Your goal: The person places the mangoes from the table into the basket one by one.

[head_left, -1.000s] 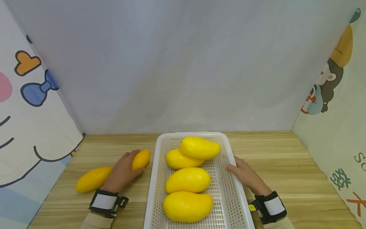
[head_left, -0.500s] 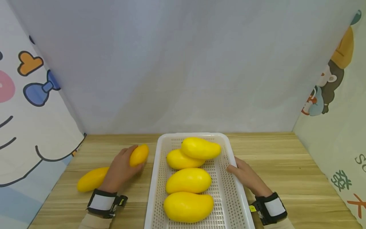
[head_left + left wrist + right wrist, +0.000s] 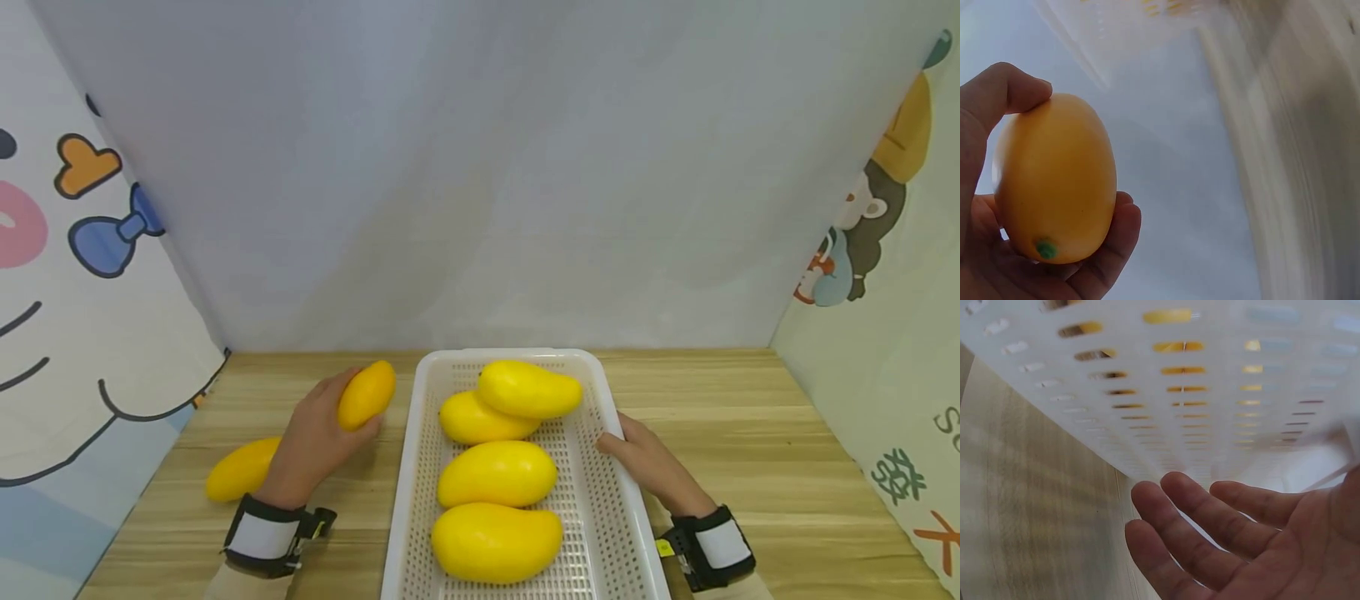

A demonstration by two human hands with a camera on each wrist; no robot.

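Observation:
In the head view my left hand [image 3: 318, 433] grips a yellow-orange mango [image 3: 367, 395] above the table, left of the basket. The left wrist view shows thumb and fingers around this mango [image 3: 1057, 181], its green stem end facing the camera. Another mango [image 3: 243, 469] lies on the table behind my left wrist, partly hidden. A white perforated plastic basket [image 3: 600, 500] holds several yellow mangoes, one mango [image 3: 528, 390] resting on another. My right hand [image 3: 660, 467] holds the basket's right rim, thumb over it; in the right wrist view the fingers [image 3: 1194, 544] lie along its outside.
The wood-grain table [image 3: 750, 450] extends on both sides of the basket. A pale cloth wall [image 3: 480, 183] stands behind it. Printed cartoon panels [image 3: 97, 333] flank the left and right sides.
My left hand has lifted the mango off the table, slightly upward and away. The right hand and the basket have stayed in place.

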